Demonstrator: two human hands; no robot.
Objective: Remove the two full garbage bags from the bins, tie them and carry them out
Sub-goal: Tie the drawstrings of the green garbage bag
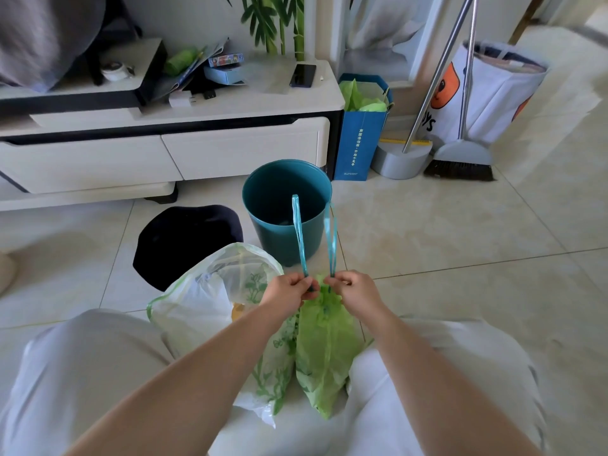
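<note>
A green garbage bag (pixel 324 350) stands on the floor between my knees, its neck gathered. My left hand (pixel 289 289) pinches one teal drawstring loop (pixel 299 232) at the bag's neck. My right hand (pixel 352 289) pinches the other teal loop (pixel 330 240); both loops stick upward. Left of it lies a white bag with green leaf print (pixel 210 297), its mouth open. Behind stand a teal bin (pixel 286 209) without a liner and a dark navy bin (pixel 184 245).
A white TV cabinet (pixel 164 149) with drawers runs along the back left. A blue paper bag (pixel 358 136), a dustpan (pixel 401 159), a broom (pixel 460 162) and a white laundry bag (pixel 493 90) stand at the back right. Beige tiled floor lies to the right.
</note>
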